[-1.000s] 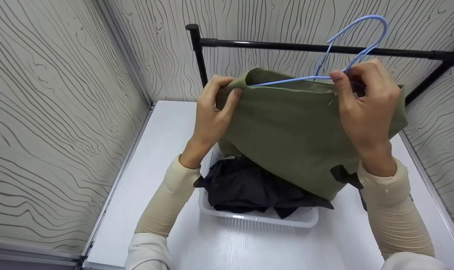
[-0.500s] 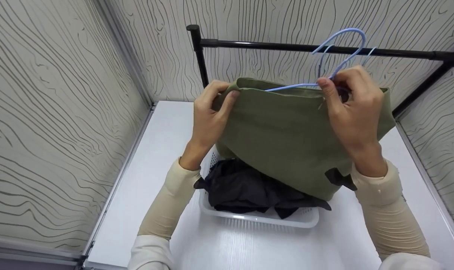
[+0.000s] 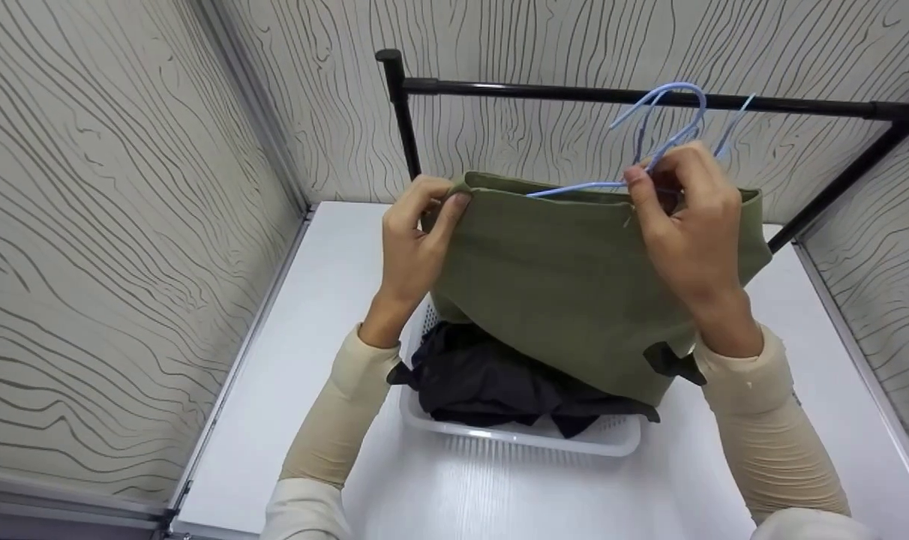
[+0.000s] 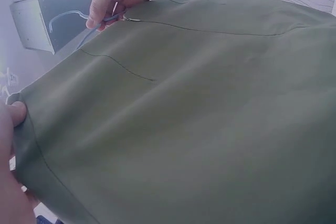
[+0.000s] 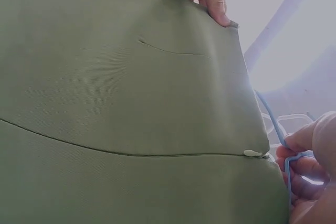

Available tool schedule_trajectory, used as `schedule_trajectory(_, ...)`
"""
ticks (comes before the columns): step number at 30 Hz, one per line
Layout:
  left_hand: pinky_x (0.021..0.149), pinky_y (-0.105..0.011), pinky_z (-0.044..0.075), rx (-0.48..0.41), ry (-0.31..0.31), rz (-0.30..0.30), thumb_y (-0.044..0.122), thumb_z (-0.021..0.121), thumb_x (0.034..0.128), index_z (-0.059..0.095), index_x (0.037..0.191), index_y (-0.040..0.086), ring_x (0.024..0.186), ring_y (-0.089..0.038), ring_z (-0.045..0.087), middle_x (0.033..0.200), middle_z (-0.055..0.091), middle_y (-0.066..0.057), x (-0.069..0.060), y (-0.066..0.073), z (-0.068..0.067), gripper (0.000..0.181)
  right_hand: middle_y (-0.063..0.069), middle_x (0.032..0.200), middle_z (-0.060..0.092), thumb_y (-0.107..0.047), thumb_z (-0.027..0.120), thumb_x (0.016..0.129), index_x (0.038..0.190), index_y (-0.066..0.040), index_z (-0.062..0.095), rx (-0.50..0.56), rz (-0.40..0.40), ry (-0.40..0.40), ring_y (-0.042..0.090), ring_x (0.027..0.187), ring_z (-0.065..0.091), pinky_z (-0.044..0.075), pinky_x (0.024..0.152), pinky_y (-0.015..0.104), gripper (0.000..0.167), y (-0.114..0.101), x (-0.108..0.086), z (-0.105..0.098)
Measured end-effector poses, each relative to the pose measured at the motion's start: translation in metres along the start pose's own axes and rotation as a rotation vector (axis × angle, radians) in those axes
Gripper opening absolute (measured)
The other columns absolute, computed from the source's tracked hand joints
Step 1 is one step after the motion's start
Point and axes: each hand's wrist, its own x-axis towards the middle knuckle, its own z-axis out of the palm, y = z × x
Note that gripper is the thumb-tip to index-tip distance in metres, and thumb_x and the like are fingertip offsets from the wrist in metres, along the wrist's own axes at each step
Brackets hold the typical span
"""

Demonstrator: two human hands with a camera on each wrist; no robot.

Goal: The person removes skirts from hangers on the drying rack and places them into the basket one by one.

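An olive-green skirt (image 3: 559,277) hangs spread between my two hands, its waist opening at the top. My left hand (image 3: 417,240) pinches the left end of the waistband between thumb and fingers. With thumb and fingers, my right hand (image 3: 691,225) grips a light-blue hanger (image 3: 578,187) just below its hook. One hanger arm runs left into the waist opening; the other is hidden behind my hand and the cloth. In the right wrist view, a small zip pull (image 5: 253,153) sits at the skirt's waist edge, close to the hanger.
A black rail (image 3: 529,91) crosses behind the skirt, with other light-blue hangers (image 3: 735,126) on it. Below, a white basket (image 3: 522,437) holds dark crumpled cloth (image 3: 492,379) on a white table (image 3: 267,360). Patterned walls (image 3: 109,225) enclose the sides and back.
Both hands have lowered the skirt and hanger. The right hand has also moved left, closer to the left hand, and the hook now appears in front of the rail.
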Motion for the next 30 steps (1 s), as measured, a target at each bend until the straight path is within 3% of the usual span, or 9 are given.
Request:
schedule_trajectory(15,0.075,-0.027,0.050,-0.014,0.015,-0.026,0.000,0.071,0.0995,0.071,0.098,0.005,0.082,-0.014,0.062,0.088,0.068,-0.008,-0.017,-0.008,-0.007,0.005,0.014,0.090,0.055,-0.002,0.069,0.102,0.094,0.010,0.060,-0.002,0.017,-0.047,0.004,0.083,0.046,0.035,0.071,0.018,0.017,0.009,-0.010,0.002)
schedule_trajectory(22,0.078,-0.028,0.052,0.015,0.035,-0.036,0.006,0.071,0.1021,0.072,0.100,0.003,0.085,-0.013,0.063,0.091,0.071,-0.010,-0.021,-0.011,-0.012,0.004,-0.009,0.093,0.048,0.000,0.066,0.102,0.094,0.011,0.060,-0.004,0.056,-0.070,0.002,0.084,0.045,0.034,0.071,0.019,0.015,0.011,-0.014,0.000)
schedule_trajectory(30,0.078,-0.029,0.053,0.020,0.056,-0.036,0.000,0.072,0.0993,0.074,0.101,0.004,0.084,-0.015,0.065,0.092,0.073,-0.010,-0.023,-0.012,-0.015,0.005,-0.013,0.093,0.047,0.002,0.066,0.102,0.095,0.011,0.061,0.010,0.062,-0.080,0.000,0.082,0.044,0.035,0.073,0.021,0.013,0.013,-0.016,0.000)
